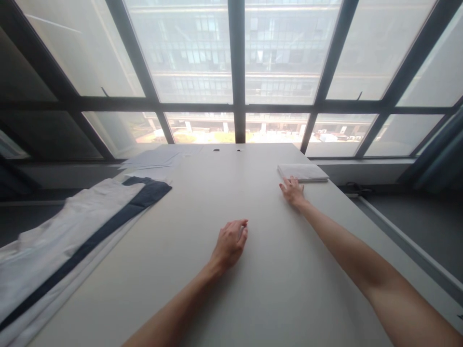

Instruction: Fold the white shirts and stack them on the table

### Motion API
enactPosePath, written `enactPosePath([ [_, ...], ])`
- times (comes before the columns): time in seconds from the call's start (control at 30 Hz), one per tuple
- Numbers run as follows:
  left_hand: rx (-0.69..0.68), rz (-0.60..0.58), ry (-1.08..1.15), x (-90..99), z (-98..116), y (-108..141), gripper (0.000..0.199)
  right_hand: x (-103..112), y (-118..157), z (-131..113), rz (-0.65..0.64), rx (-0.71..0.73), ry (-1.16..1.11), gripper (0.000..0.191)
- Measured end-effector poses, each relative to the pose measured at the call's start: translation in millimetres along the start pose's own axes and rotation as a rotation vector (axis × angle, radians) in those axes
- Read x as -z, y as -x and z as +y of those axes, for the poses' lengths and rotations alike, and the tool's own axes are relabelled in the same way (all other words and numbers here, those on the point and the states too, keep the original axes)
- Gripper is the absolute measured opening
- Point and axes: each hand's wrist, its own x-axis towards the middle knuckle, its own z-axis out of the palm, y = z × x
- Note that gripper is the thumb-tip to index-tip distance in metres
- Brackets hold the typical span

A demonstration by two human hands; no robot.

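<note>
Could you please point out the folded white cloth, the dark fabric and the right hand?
Folded white cloth (303, 171): head view, top face.
Dark fabric (125, 215): head view, exposed strip.
Right hand (293, 192): head view, back.

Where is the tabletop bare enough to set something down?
The tabletop is bare between the fabric pile and the left hand, and from between that hand and the right hand up to the two round fittings. It is crowded along the left edge, with the pile and pale sheets, and by the folded white cloth.
</note>
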Motion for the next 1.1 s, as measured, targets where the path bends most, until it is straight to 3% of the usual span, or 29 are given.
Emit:
enactPosePath([
  [0.1,-0.012,0.000,-0.006,0.3,-0.5,-0.6,0.031,-5.4,39.6,-23.3,0.026,0.025,-0.089,0.056],
  [0.23,-0.029,-0.001,-0.022,0.8,-0.6,-1.1,0.031,-2.3,92.0,-48.1,-0.045,0.124,-0.204,0.051],
  [0.43,-0.077,-0.031,-0.077,2.5,-1.2,-1.9,0.028,21.4,138.4,-57.4,-0.106,0.061,-0.325,0.051],
  [0.63,-0.144,-0.056,-0.137,3.7,-1.2,-1.7,0.026,12.5,186.2,-70.4,-0.140,0.128,-0.214,0.054],
  [0.77,-0.176,-0.067,-0.161,4.8,0.0,-0.1,0.026,7.8,198.1,-76.0,-0.119,0.226,-0.141,0.057],
  [1.1,-0.173,-0.081,-0.201,4.9,1.1,3.9,0.028,2.4,192.9,-69.0,-0.127,0.236,-0.116,0.056],
])
